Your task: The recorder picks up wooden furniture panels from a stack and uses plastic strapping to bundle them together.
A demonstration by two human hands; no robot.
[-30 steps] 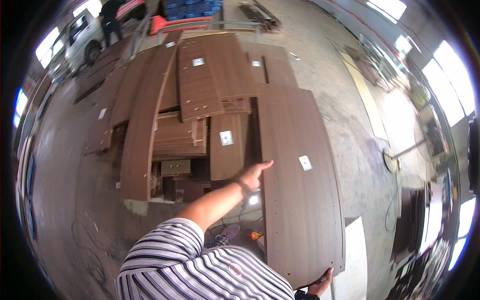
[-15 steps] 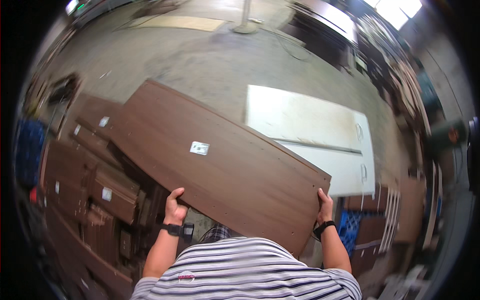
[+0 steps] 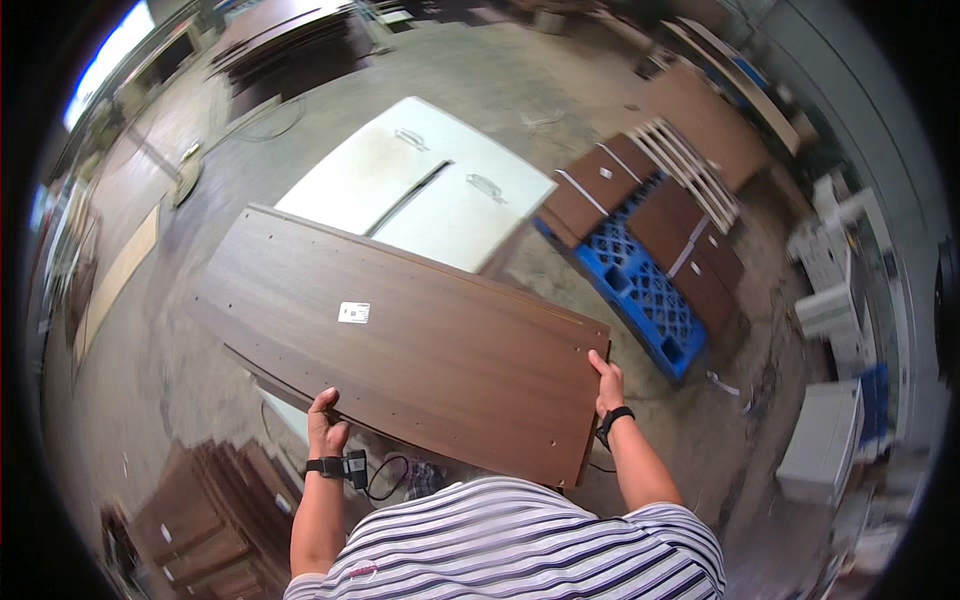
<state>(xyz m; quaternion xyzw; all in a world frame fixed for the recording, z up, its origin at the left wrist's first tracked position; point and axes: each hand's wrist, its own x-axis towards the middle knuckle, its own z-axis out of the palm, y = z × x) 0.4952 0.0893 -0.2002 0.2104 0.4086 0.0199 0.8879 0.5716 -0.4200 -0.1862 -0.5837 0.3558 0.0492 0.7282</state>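
A large brown wooden panel (image 3: 430, 345) with small drilled holes and a white label (image 3: 354, 313) spans the space in front of my body. My left hand (image 3: 327, 424) grips its near long edge, thumb on top. At its right end, my right hand (image 3: 607, 384) is closed round the short edge, thumb also on the upper face. The fingers of both hands are mostly hidden beneath the wood. Past the panel's far edge lies a white two-part panel (image 3: 440, 225) with two handles, partly covered by the brown one in this view.
On the right, a blue plastic pallet (image 3: 640, 310) carries strapped brown boards (image 3: 672, 222). White boxes (image 3: 822, 440) stand at the far right. A pile of brown panels (image 3: 205, 520) sits at the lower left. Another board stack (image 3: 285, 45) is at the back left.
My view has swung to the right, bringing the blue pallet and white boxes further in. The brown panel has turned with me, still in both hands, and now overlaps the white panel more.
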